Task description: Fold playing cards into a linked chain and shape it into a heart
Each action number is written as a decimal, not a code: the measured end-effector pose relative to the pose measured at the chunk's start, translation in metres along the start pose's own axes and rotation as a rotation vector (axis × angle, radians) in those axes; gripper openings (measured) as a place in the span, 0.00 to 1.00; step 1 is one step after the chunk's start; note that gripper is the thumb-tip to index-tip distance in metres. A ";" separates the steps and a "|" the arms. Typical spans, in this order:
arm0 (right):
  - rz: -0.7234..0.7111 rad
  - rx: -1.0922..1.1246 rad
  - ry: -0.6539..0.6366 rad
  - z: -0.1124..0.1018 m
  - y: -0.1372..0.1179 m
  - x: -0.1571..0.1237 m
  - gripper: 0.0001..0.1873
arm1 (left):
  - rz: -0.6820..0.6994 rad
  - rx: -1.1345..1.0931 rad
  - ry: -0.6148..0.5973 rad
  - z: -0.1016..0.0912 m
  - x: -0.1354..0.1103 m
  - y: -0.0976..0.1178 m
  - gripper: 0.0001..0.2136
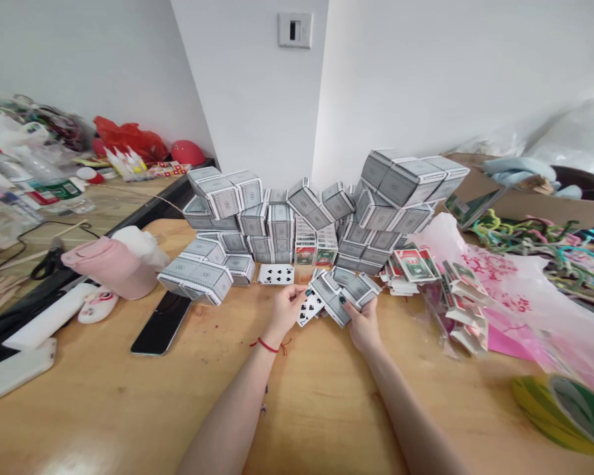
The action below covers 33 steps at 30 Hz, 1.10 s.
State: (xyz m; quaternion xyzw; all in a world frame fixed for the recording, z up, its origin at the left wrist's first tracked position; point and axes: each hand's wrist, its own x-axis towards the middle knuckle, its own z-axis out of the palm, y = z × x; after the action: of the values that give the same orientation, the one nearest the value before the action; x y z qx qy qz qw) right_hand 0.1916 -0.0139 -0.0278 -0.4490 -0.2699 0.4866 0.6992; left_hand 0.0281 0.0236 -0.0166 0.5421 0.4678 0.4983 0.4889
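Observation:
My left hand [283, 311], with a red string bracelet at its wrist, pinches the edge of a playing card [309, 307] whose spade face shows. Several grey-backed playing cards [359, 289] are gripped in my right hand [364, 324], fanned and overlapping toward the left hand. How many cards each hand holds is hidden by the overlap. Behind them lies a face-up six of spades [271, 273] on the wooden table [321, 402]. Box-shaped blocks made of folded cards are piled in a left stack [222, 198] and a right stack [400, 178], with upright card packs [305, 256] between them.
A black phone [161, 324] and a pink cylinder-shaped item [111, 265] are on the left. To the right are empty card boxes [468, 307], a pink-printed plastic bag [515, 290], yellow-green tape [557, 409] and a cardboard carton [539, 210]. A wall stands behind the stacks.

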 end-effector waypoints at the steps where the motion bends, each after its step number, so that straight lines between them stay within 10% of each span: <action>1: 0.007 -0.004 -0.009 0.000 0.000 0.000 0.31 | -0.002 0.001 0.003 0.000 0.000 0.000 0.08; 25: 0.053 0.099 0.030 0.015 -0.005 -0.013 0.29 | -0.140 -0.232 -0.069 0.002 0.001 0.010 0.14; 33: 0.367 0.191 -0.420 0.003 -0.046 -0.012 0.26 | -0.296 -0.269 -0.194 -0.033 0.005 0.016 0.12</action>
State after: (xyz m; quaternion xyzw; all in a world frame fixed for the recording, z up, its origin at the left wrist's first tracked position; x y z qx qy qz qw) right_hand 0.2046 -0.0295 0.0156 -0.3120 -0.2759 0.7101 0.5676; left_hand -0.0039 0.0295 0.0006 0.4429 0.4224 0.4246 0.6673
